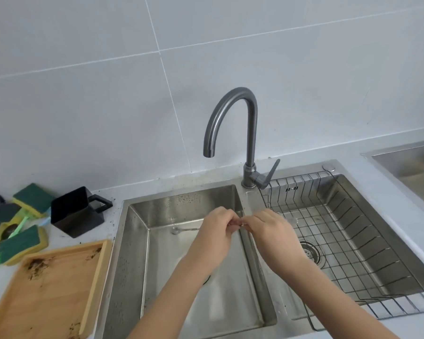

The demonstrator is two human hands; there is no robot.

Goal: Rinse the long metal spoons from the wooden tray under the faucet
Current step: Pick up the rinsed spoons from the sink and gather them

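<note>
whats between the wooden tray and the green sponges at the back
In the head view, the black square cup stands on the counter beyond the wooden tray, just right of the green sponges; otherwise only speckled countertop.

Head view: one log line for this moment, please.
both hands: left hand and right hand hold spoon over left basin | faucet: no water visible | wooden tray: no spoons, dirty

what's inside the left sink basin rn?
Over the left sink basin, both hands, left hand and right hand, hold a long metal spoon. Its handle end is covered by fingers; the forearm hides the drain.
</note>
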